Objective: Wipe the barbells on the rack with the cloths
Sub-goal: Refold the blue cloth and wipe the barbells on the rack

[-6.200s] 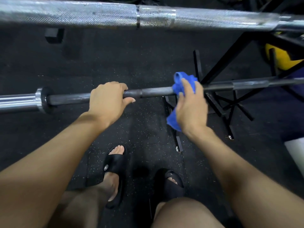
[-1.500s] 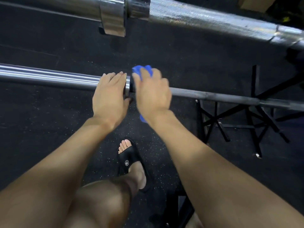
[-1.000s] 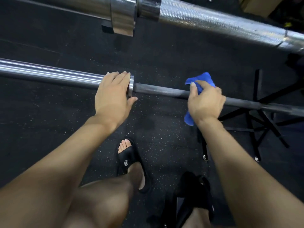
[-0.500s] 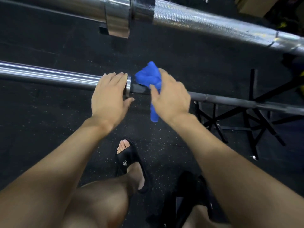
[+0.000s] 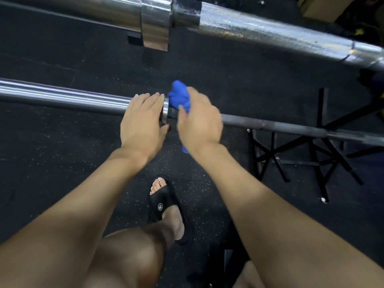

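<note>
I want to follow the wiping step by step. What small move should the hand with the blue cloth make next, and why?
Probably slide the right hand with the blue cloth rightward along the dark shaft. The cloth sits against the collar, beside the left hand on the sleeve, so only the shaft lies ahead.

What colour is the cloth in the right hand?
Bright blue cloth, clearest in the head view.

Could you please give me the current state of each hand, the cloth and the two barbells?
Left hand: resting over the lower barbell's sleeve, by the collar.
Right hand: gripping the cloth on the shaft.
Cloth: bunched, pressed on the dark shaft beside the collar.
Lower barbell: lying level, being wiped.
Upper barbell: lying untouched.
</note>
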